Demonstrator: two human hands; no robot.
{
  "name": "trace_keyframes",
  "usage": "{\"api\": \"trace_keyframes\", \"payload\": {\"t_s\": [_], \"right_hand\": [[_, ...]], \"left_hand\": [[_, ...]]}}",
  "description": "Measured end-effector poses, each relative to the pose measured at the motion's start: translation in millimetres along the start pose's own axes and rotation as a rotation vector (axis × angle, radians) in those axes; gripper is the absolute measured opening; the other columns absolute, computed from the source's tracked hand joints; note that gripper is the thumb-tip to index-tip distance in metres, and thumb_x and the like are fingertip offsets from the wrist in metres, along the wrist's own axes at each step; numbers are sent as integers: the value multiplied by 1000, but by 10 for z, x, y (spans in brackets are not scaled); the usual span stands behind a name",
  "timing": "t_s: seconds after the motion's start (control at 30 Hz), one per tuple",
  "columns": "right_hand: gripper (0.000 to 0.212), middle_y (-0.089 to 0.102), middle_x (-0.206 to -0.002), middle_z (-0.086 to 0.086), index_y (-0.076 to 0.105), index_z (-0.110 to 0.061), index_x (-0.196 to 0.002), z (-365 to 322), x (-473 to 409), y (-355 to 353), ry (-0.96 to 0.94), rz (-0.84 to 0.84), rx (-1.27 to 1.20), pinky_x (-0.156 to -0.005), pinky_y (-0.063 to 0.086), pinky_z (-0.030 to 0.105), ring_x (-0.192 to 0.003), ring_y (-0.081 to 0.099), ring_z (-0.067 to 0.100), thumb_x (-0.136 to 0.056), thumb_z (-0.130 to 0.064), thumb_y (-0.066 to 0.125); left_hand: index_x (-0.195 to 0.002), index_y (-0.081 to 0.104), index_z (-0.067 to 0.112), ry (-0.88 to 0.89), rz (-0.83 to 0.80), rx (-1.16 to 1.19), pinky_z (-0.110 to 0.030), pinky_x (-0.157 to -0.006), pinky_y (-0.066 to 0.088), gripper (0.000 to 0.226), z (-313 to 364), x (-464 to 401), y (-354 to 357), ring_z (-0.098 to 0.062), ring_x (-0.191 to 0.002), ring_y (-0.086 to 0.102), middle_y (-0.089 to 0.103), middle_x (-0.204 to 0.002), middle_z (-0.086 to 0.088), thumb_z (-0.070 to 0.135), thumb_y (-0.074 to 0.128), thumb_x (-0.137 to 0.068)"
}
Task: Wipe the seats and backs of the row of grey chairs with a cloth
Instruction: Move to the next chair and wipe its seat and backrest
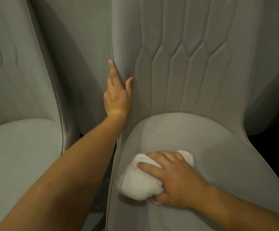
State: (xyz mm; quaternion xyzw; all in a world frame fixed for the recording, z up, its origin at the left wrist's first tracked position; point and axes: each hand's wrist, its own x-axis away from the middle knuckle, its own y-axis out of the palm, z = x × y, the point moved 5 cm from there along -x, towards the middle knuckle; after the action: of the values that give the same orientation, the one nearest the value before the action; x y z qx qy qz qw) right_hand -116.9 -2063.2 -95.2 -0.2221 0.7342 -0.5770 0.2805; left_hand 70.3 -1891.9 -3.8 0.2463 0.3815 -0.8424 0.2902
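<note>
Cloth bunched white, lying on seat of middle grey chair, gripped under right hand. Left hand flat, fingers straight, against backrest edge. Unwiped seat stretching ahead and rightward; backrest beyond, farther up.

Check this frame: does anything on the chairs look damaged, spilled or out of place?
Nothing stands out. The right hand presses a bunched white cloth onto the seat of the middle grey chair, and the left hand rests open along the left edge of its backrest. No tears or spills show.
</note>
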Motion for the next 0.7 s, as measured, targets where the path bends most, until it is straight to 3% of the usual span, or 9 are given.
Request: {"api": "trace_keyframes", "payload": {"t_s": [0.1,0.2,0.27,0.33,0.4,0.47,0.53,0.6,0.7], "right_hand": [[78,59,-138,6,52,-35,-143,367,-192,-54,130,30,-12,-97,50,46,-118,60,33,-70,-59,62],[57,60,-135,12,59,-22,-139,889,-485,-263,365,124,-129,-102,43,41,-122,55,34,-86,-40,70],[37,66,-117,15,68,-12,-122,1247,-704,-598,556,396,-301,-88,46,38,-111,62,33,-92,-35,69],[46,70,-108,14,70,-8,-113,1444,-935,-1040,702,776,-511,-80,51,36,-103,66,29,-90,-48,67],[63,68,-118,15,66,-6,-120,1386,-1253,-1479,648,1102,-622,-90,50,31,-109,65,27,-86,-58,66],[79,63,-130,16,58,-2,-131,1159,-1608,-1842,478,1270,-588,-100,48,33,-119,61,27,-81,-63,67],[92,50,-148,19,51,-7,-144,866,-2037,-2006,307,1161,-345,-110,40,52,-137,47,36,-77,-69,66],[102,24,-166,12,37,-28,-156,617,-2403,-1885,288,900,-45,-115,16,70,-152,16,41,-73,-85,55],[100,12,-170,5,28,-46,-156,532,-2549,-1672,289,843,63,-113,0,76,-154,-1,42,-70,-94,45]], "left_hand": [[-156,1,27,3,-11,-13,-49,-78,46,75,0,-7,-17,-44,-100,59,45,-147,-9,49,44,-98],[-156,2,26,10,-15,-1,-47,-74,46,76,-2,13,-28,-43,-96,59,49,-141,-10,48,46,-98],[-156,3,26,11,-14,18,-47,-75,46,78,-30,17,-21,-42,-97,60,51,-139,-11,47,49,-97],[-156,-1,30,6,-23,39,-47,-82,48,86,-64,20,-2,-41,-103,59,49,-142,-9,51,54,-93],[-153,-7,37,-21,-39,40,-47,-86,48,99,-96,6,14,-39,-108,59,47,-145,-6,58,61,-85],[-151,-11,43,-51,-51,30,-46,-85,49,109,-114,-14,19,-38,-105,61,50,-144,-4,63,67,-77],[-150,-11,49,-96,-64,53,-46,-83,51,115,-153,-13,28,-38,-101,63,55,-139,-2,65,70,-71],[-147,-9,57,-186,-74,91,-46,-82,52,114,-241,52,40,-37,-98,66,65,-127,-2,69,71,-66],[-144,-5,61,-296,-84,94,-46,-80,52,107,-333,193,85,-37,-97,66,70,-115,-5,73,68,-67]]}}
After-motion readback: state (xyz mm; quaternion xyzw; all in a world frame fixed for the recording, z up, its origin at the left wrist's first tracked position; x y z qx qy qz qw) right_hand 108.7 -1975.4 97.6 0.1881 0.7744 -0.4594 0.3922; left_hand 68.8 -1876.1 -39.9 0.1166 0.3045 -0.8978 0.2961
